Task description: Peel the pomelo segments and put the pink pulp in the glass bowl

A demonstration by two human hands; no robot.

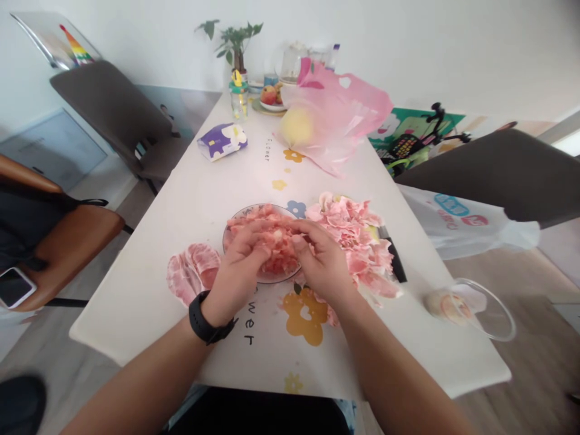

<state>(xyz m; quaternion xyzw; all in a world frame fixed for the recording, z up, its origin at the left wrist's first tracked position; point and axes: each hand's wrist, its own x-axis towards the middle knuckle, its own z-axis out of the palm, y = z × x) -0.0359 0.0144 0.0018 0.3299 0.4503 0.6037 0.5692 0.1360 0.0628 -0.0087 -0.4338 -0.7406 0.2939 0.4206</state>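
A plate (225, 237) heaped with loose pink pomelo flesh (276, 263) sits in the middle of the table. Over the heap, my left hand (242, 260) and my right hand (319, 254) come close together with curled fingers. Between them they pinch a piece of pomelo flesh, partly hidden by the thumbs and fingers. Left of the plate, beside my left wrist with its black watch (206, 320), lie unopened-looking pomelo segments (190, 272). To the right spreads a pile of torn pink membrane and peel (348, 232), with a black-handled object (397, 261) partly under it.
Farther back lie a purple tissue pack (222, 142) and a pink plastic bag (338, 121) with a yellowish round fruit (298, 125). A clear container (471, 308) stands near the right edge. Behind are a lidded cup (238, 99), fruit on plates (270, 95) and a plant (238, 45).
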